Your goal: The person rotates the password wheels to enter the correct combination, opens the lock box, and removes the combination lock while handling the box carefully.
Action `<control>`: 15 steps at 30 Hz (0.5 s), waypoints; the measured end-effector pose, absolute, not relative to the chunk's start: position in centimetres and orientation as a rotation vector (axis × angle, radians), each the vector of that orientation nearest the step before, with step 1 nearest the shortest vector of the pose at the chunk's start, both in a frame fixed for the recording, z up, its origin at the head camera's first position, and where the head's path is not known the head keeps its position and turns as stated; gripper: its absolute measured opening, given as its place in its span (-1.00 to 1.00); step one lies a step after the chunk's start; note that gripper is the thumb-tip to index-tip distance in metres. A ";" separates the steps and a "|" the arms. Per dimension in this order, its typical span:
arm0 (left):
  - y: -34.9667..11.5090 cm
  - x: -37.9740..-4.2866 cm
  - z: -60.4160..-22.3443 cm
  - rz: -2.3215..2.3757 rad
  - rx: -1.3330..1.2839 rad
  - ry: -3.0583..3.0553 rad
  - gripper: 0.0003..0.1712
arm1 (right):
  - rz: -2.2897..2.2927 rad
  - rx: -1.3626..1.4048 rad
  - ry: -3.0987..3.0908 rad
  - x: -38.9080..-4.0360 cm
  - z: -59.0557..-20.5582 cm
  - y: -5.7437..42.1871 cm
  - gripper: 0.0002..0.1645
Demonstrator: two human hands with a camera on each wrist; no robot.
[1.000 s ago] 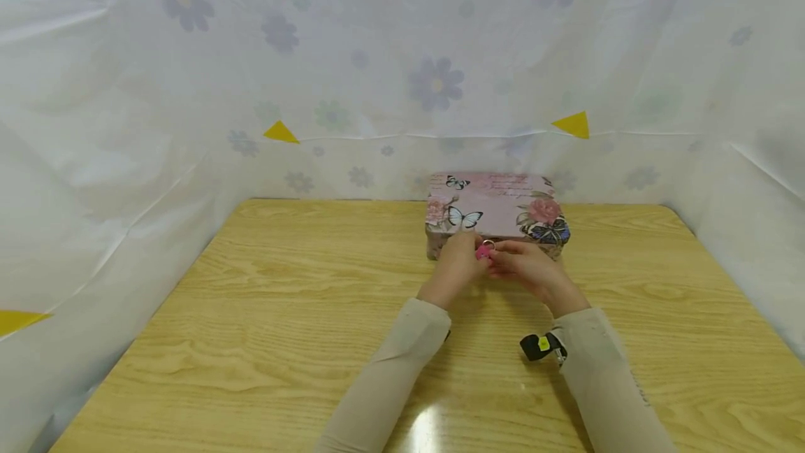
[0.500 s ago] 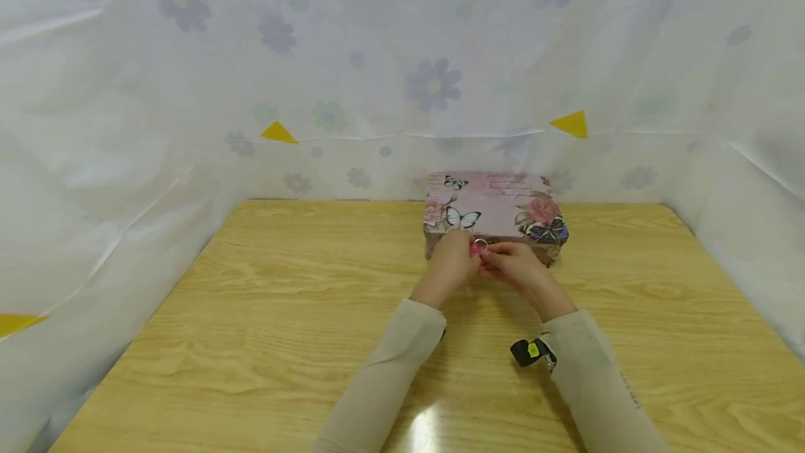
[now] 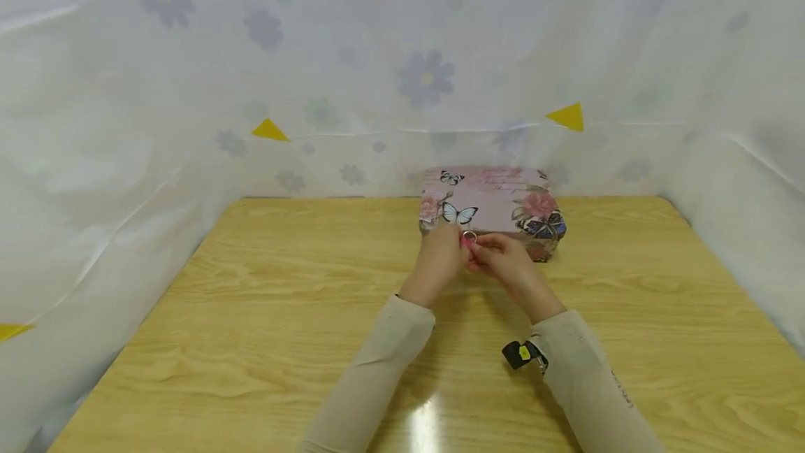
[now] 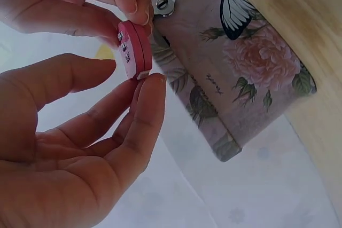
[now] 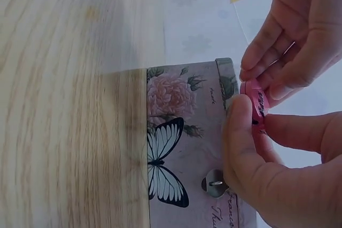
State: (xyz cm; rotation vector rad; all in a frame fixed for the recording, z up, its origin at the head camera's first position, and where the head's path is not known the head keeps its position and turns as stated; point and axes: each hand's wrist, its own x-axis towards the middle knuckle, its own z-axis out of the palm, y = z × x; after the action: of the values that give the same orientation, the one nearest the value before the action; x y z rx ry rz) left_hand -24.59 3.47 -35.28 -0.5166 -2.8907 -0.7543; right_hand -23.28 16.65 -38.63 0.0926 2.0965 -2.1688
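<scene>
A small pink combination padlock with number dials is between my hands, just in front of a pink tin box. Its silver shackle points up. My right hand pinches the padlock between thumb and fingers, clearest in the right wrist view. My left hand has its bent fingers and thumb around the padlock's other end; in the left wrist view fingertips touch that end, while the thumb sits close to the dial face. The box, printed with butterflies and roses, has its lid down. A metal hasp shows at its front.
The wooden table extends around the box. Behind it hangs a pale flowered curtain with yellow triangles, with more sheeting at the sides. A black strap with a yellow mark hangs at my right wrist.
Both hands and the padlock have shifted a little left along the front of the box, showing more of its right front. The head view has turned slightly. The grip looks similar.
</scene>
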 end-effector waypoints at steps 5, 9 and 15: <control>3.0 -24.3 -34.8 -0.793 -0.512 -2.859 -0.80 | -2.264 0.064 2.062 -23.1 -38.4 16.3 -0.58; 2.5 -24.2 -34.6 -0.781 -0.490 -2.852 -0.85 | -2.350 0.036 2.003 -23.0 -38.4 15.7 -0.55; 1.3 -24.1 -34.3 -0.742 -0.475 -2.822 -0.88 | -2.371 0.012 1.994 -23.1 -37.9 14.4 -0.56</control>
State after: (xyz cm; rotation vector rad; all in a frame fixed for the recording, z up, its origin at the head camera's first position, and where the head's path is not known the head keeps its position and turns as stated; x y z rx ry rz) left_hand -24.13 1.25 -34.33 -0.4751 -2.8222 -0.7417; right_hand -23.09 14.38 -37.90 0.0118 1.9941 -2.3707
